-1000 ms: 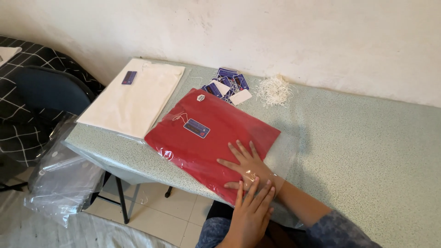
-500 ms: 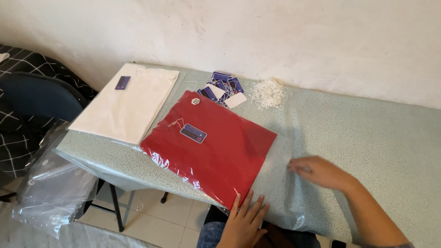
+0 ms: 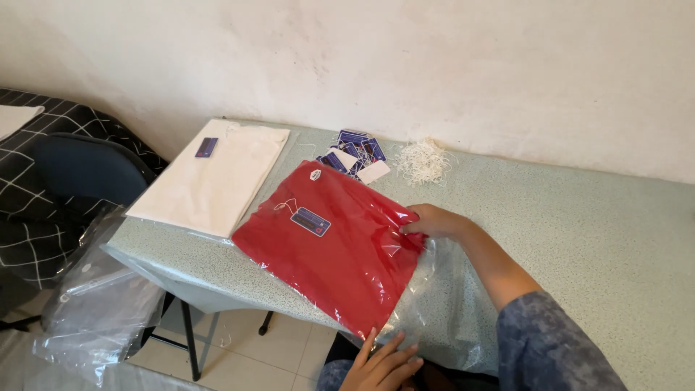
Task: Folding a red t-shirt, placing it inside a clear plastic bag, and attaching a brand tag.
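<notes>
Both hands grip the red bagged garment (image 3: pixel 337 242): right hand (image 3: pixel 433 220) fingers pinching its far edge, left hand (image 3: pixel 380 362) spread at its table-edge corner.

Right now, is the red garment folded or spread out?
Folded: the red garment lies as a flat rectangle inside a clear plastic bag.

The right hand (image 3: pixel 433 221) left the bare speckled green tabletop (image 3: pixel 579 224) and came to the far right edge of the folded red garment in its clear plastic bag (image 3: pixel 333 235), lifting the crinkled plastic flap there.
</notes>
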